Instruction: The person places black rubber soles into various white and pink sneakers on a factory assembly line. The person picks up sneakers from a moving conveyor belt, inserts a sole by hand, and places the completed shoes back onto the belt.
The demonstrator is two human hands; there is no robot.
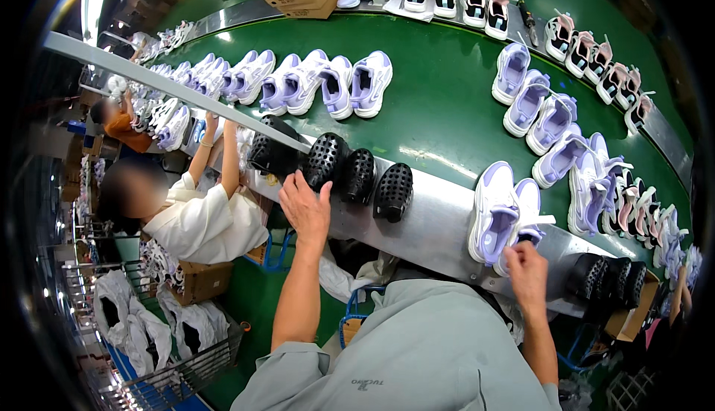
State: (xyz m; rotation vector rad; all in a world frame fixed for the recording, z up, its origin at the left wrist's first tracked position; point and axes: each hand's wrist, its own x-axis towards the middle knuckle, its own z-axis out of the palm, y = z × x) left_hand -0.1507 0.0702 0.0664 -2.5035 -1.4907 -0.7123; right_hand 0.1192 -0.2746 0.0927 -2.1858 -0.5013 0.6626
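The white shoe [528,201] ran near to far, heel at the right hand [526,273], grip unclear; the left hand [307,206], fingers parted, met a black form [326,158]

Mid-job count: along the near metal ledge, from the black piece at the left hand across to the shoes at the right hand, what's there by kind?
Black perforated pieces: 3
White-and-lilac shoes: 2
Total: 5
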